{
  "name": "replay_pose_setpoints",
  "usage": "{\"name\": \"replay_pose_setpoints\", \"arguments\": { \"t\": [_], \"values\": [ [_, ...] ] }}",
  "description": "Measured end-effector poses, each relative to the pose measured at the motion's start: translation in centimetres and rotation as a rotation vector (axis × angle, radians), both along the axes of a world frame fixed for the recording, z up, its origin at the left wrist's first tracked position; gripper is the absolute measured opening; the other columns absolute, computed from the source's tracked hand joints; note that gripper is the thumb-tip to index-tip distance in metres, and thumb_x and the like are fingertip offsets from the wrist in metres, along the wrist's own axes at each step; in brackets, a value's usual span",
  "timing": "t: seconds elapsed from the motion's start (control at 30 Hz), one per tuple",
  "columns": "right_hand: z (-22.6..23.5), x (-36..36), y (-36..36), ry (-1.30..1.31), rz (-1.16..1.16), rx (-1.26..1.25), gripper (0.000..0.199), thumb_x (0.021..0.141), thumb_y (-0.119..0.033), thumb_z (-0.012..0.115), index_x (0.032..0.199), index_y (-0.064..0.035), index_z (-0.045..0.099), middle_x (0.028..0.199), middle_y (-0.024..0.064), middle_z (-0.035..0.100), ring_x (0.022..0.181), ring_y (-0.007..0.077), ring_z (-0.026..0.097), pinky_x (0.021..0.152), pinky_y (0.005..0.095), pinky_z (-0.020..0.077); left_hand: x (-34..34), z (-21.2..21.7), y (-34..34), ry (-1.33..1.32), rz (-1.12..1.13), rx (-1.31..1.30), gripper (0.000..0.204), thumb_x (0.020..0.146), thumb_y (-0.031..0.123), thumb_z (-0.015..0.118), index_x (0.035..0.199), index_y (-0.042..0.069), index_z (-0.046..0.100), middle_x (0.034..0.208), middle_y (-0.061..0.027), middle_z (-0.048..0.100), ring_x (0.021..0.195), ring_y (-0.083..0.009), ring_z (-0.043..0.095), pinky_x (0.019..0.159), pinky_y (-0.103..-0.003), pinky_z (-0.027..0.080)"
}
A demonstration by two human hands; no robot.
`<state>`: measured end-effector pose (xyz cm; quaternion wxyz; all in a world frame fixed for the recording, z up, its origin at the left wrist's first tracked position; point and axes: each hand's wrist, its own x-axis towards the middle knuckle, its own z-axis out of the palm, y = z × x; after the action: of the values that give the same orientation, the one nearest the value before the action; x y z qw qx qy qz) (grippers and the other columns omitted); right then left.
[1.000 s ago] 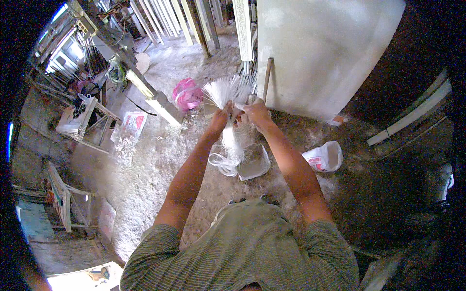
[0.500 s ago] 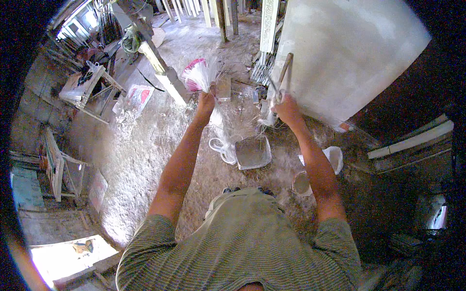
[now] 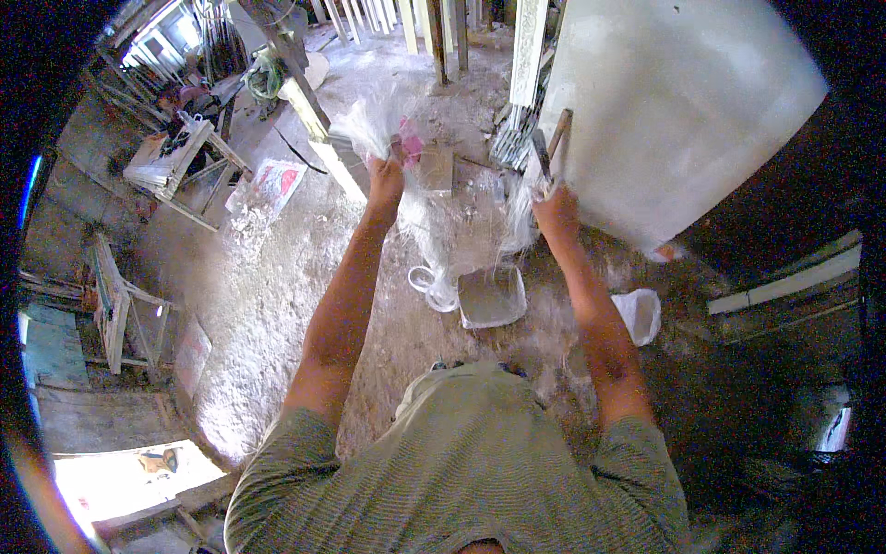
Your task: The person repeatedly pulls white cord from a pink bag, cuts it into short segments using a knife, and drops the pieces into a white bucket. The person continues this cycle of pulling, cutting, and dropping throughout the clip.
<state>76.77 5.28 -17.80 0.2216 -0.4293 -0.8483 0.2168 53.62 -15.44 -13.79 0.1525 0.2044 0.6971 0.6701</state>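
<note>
Held out at arm's length, my left hand (image 3: 386,187) is closed around a bundle of white fibres (image 3: 362,127), whose loose ends fan out above the fist. Part of a pink thing (image 3: 412,146) shows behind it. My right hand (image 3: 556,210) is closed too, with more white fibres (image 3: 520,220) hanging at its left side. A wooden stick or handle (image 3: 559,131) and a narrow dark piece (image 3: 541,153) rise just above this hand. Whether it grips them also, I cannot tell. Below, between my arms, lie white loops (image 3: 434,290) beside a shallow square container (image 3: 492,297).
A large pale panel (image 3: 683,111) leans at the right, beside stacked light strips (image 3: 526,69). A post (image 3: 323,152) stands left of my left hand. A white bag (image 3: 639,316) lies by my right forearm. Wooden trestles (image 3: 175,162) stand at the left.
The bundle in my left hand has swung left and its fan looks narrower, uncovering a different part of the pink thing. My right hand stays close to the stick. The whole view has shifted slightly.
</note>
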Motion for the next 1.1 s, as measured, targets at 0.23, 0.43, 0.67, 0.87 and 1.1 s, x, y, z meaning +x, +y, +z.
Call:
{"name": "replay_pose_setpoints", "arguments": {
  "t": [0.23,0.43,0.67,0.87,1.1],
  "values": [
    [-0.9,-1.2,-1.8,-0.020,0.286,-0.007,0.066,0.062,-0.041,0.082,0.102,0.0032,0.053,0.096,0.0249,0.059,0.090,0.0394,0.060,0.080,0.0451,0.0493,1.0,3.4,-0.6,-0.059,0.099,0.193,0.048,0.091,0.052,0.051,0.085,0.004,0.057,0.078,-0.0004,0.052,0.072,-0.0134,0.045,0.066,-0.029,0.037],
    [-4.0,-8.0,-11.4,0.140,0.576,-0.192,0.088,0.056,-0.055,0.082,0.114,0.0027,0.050,0.113,0.0208,0.058,0.097,0.0318,0.061,0.082,0.0426,0.0494,3.1,7.8,-0.1,-0.146,0.011,0.443,0.044,0.092,0.050,0.052,0.078,0.009,0.055,0.072,0.0003,0.051,0.063,-0.0102,0.043,0.060,-0.028,0.037],
    [-4.8,-15.1,-15.7,0.733,0.669,-0.484,0.046,0.070,-0.024,0.076,0.106,-0.0005,0.059,0.098,0.0117,0.067,0.090,0.0264,0.064,0.081,0.0388,0.0494,5.6,15.2,-2.1,-0.271,0.045,0.823,0.035,0.094,0.045,0.050,0.085,0.011,0.051,0.078,-0.0002,0.048,0.072,-0.0134,0.046,0.065,-0.029,0.040],
    [-7.2,-15.4,-12.2,0.489,0.704,-0.526,0.039,0.073,-0.021,0.071,0.104,-0.0010,0.057,0.091,0.0134,0.065,0.081,0.0257,0.063,0.072,0.0373,0.0495,1.7,17.6,-7.1,-0.164,-0.020,1.037,0.034,0.097,0.042,0.045,0.085,0.010,0.051,0.078,-0.0019,0.051,0.076,-0.0168,0.048,0.074,-0.031,0.041],
    [-0.3,-11.6,-2.7,0.433,0.482,-0.365,0.036,0.069,-0.014,0.069,0.100,-0.0006,0.057,0.076,0.0084,0.060,0.067,0.0208,0.058,0.061,0.0346,0.0472,-9.1,10.5,-13.6,-0.302,-0.051,0.819,0.039,0.097,0.043,0.042,0.103,0.006,0.052,0.100,-0.0141,0.056,0.099,-0.0309,0.053,0.092,-0.051,0.043]
  ]
}}
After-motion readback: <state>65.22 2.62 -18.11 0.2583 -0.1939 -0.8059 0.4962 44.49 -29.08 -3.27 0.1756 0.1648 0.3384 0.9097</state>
